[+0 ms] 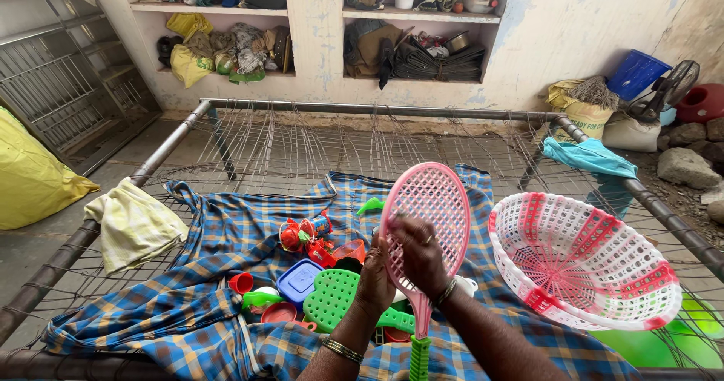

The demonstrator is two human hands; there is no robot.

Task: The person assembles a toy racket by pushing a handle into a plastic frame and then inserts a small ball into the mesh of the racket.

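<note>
I hold a pink plastic toy racket [430, 207] with a green handle upright over a cot. My right hand [419, 254] lies across its mesh face, fingers closed on the frame. My left hand [375, 281] sits just behind and to the left, touching the racket's lower edge near the neck. Below my hands lies a green toy racket [332, 298] among small plastic toys [305, 236], a blue lid [298, 280] and red cups [241, 283], all on a blue checked cloth [204, 305].
A pink-and-white plastic basket [581, 264] rests tilted on the cot at right. The metal cot frame [377, 110] has woven strings. A yellow-white cloth [134, 222] hangs on the left rail, a teal cloth [588, 156] on the right. Shelves with clutter line the wall.
</note>
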